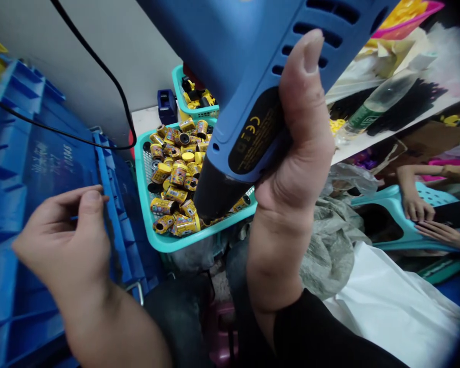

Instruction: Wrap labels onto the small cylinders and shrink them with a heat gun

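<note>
The right hand [291, 168] clenches a blue hot glue gun [245, 87], its black nozzle [212, 191] angled down at yellow film canisters [176, 174] (centre frame, in a teal basket [164, 244]). The left hand [63, 237] curls beside a blue crate [34, 168], any pinch unclear.

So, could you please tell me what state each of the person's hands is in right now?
Left hand: open, loosely curled, holding nothing visible.
Right hand: closed, holding a blue hot glue gun.
</note>
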`<state>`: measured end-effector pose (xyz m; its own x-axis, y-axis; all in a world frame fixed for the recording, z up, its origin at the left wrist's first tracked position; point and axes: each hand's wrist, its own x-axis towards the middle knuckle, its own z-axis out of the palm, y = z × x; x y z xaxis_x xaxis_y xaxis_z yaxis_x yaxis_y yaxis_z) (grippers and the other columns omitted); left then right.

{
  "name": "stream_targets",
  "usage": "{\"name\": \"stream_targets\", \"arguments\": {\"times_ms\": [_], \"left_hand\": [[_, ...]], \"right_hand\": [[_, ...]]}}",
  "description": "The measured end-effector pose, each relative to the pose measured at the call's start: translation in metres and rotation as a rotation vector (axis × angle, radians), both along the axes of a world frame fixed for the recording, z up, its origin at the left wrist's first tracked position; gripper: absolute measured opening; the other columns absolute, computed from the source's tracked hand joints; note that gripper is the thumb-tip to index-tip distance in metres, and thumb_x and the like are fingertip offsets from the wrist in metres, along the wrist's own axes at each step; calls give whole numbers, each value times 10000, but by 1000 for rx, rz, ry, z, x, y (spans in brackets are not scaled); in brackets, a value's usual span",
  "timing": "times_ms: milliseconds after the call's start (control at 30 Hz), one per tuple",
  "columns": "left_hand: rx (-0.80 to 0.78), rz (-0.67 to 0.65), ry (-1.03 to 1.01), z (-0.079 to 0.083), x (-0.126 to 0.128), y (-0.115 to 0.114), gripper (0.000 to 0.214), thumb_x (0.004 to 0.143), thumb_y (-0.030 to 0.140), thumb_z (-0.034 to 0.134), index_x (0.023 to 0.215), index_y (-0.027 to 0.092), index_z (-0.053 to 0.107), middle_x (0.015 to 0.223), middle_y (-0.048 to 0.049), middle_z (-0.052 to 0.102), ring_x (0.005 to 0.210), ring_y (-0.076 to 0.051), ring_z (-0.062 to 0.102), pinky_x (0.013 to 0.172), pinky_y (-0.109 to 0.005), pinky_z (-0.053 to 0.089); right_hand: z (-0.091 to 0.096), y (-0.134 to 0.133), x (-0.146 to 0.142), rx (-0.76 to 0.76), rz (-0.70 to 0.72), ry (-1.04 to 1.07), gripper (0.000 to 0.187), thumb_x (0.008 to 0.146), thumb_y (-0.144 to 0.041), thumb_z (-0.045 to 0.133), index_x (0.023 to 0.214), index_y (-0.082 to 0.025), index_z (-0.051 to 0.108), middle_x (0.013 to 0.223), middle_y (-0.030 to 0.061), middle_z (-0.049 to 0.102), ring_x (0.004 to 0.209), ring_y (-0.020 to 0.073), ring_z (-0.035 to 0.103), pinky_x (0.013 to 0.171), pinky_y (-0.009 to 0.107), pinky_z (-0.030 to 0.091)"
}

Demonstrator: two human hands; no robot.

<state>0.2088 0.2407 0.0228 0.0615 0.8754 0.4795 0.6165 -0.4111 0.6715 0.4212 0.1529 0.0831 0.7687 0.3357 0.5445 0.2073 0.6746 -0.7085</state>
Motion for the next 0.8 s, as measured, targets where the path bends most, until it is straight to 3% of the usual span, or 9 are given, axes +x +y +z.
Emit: {"name": "stream_targets", "arguments": {"times_ms": [100,233,333,433,467,533,600,733,800], "left_hand": [[46,37,-173,4,3,-2,270,776,294,640,962,116,722,875,-81,726,797,-216,682,752,-332,536],[125,-49,-150,12,10,-15,207,790,284,654,933,158,733,830,-37,723,708,-159,647,677,-274,506],[134,-347,95,12,38,-35,174,868,305,601,933,199,722,877,-15,720,768,-154,630,744,-285,493],[93,-750,461,-2,84,-55,261,954,279,451,1037,209,689,1015,-32,712,947,-192,603,864,-337,461],[62,-802,566,-9,99,-59,288,963,269,421,1102,207,665,1075,-45,697,1002,-210,583,880,-354,452],[13,-801,749,-22,118,-61,311,971,294,391,1109,213,658,1104,-68,672,1052,-251,551,877,-389,439],[2,-721,861,-28,119,-56,306,954,377,424,1038,208,665,1069,-89,656,1056,-292,533,860,-413,428],[-29,-533,903,-19,87,-34,256,857,439,567,938,201,614,976,-86,651,987,-315,543,785,-406,412],[-100,-537,868,-14,72,-24,200,849,402,568,829,204,591,871,-60,647,904,-281,559,750,-375,401]], "right_hand": [[1,-3,-2,-77,-78,-24,166,869,-424,531,940,-288,596,1017,-72,678,1377,174,413,1024,264,553],[8,-6,-7,-66,-266,7,308,865,-326,509,1131,-175,535,1008,-20,676,1258,188,549,944,227,563],[18,-12,-8,40,-364,111,491,745,-212,621,1193,-77,473,1047,-2,669,1213,190,578,941,196,518],[22,-19,0,114,-522,247,496,658,-195,678,1114,-122,497,1020,-61,678,1167,160,603,962,204,491],[22,-21,5,159,-566,279,452,653,-198,679,1069,-148,509,977,-86,688,1137,148,621,954,210,502],[19,-23,17,258,-607,309,385,647,-204,682,995,-184,521,888,-121,699,1072,136,655,912,220,540],[14,-25,28,307,-620,300,342,648,-220,686,954,-197,537,839,-127,705,1023,148,678,870,244,577],[8,-26,38,233,-619,257,205,712,-241,646,907,-210,592,842,-141,708,1026,168,681,886,268,589],[7,-26,39,179,-605,268,163,741,-277,616,900,-238,614,842,-172,704,1047,168,673,876,245,590]]}}
